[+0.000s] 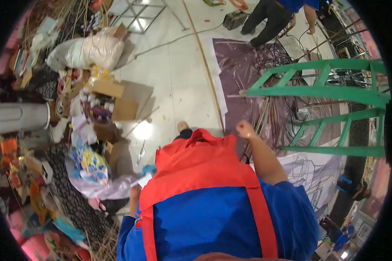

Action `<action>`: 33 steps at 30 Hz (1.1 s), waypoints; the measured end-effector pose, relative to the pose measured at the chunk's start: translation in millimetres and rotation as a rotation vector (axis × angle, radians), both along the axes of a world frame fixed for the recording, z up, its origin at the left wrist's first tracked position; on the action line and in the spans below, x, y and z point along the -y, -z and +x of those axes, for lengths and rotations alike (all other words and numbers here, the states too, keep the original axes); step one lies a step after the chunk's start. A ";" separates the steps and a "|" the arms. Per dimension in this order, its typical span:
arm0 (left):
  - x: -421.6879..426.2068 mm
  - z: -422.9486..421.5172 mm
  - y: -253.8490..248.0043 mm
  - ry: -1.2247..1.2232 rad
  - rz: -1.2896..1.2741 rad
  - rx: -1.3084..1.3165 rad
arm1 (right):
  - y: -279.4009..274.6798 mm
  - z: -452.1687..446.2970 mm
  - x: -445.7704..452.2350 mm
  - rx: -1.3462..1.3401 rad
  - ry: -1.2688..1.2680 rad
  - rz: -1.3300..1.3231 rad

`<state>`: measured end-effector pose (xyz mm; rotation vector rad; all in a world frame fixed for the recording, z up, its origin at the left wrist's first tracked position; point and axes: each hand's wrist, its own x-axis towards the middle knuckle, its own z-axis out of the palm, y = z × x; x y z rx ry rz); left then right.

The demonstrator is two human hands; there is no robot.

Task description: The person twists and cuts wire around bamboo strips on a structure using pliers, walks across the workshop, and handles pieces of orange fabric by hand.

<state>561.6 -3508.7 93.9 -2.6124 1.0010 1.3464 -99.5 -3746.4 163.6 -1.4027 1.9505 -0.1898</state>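
Observation:
My left hand is low at the left side of the red apron, its fingers closed on a small white item. A bit of teal material shows just beyond that item. On the right, my right hand is held out over the edge of a dark purple sheet, its fingers curled with nothing visible in them. One of my feet shows past the top of the apron.
Open cardboard boxes, plastic bags and mixed goods crowd the left. A green ladder juts in from the right. A long wooden strip and a cable cross the floor. Another person stands at the top right.

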 end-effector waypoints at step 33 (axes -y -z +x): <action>878.0 -100.2 8.1 -0.035 -0.029 -0.131 | 33.0 -89.1 777.2 0.039 0.159 0.091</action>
